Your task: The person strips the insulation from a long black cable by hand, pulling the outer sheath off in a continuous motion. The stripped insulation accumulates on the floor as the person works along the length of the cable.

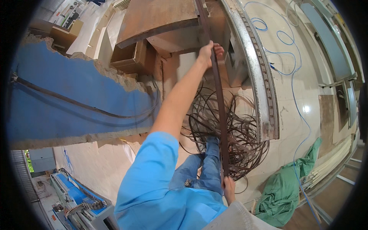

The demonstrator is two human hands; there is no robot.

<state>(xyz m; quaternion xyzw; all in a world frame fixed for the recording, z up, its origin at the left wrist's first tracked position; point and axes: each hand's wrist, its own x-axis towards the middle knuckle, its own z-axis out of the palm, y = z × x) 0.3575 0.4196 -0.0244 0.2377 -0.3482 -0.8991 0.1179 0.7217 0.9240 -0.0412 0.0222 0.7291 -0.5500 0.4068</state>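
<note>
A long, flat, dark brown strip (220,99) runs from the top of the view down past my legs. My left hand (207,55) is stretched far forward, its thumb and fingers on either side of the strip, closed round it. Down by my right hip, my right hand (229,188) grips the strip's near end; its fingers are partly hidden. Under the strip, a tangled heap of thin brown strips (245,143) lies on the floor round my feet.
To the right of the strip stands a metal rail with a chain-like edge (257,76). A worn wooden board (161,17) lies ahead, a blue panel (80,92) at left. A blue hose (294,92) and green cloth (280,195) lie on the right.
</note>
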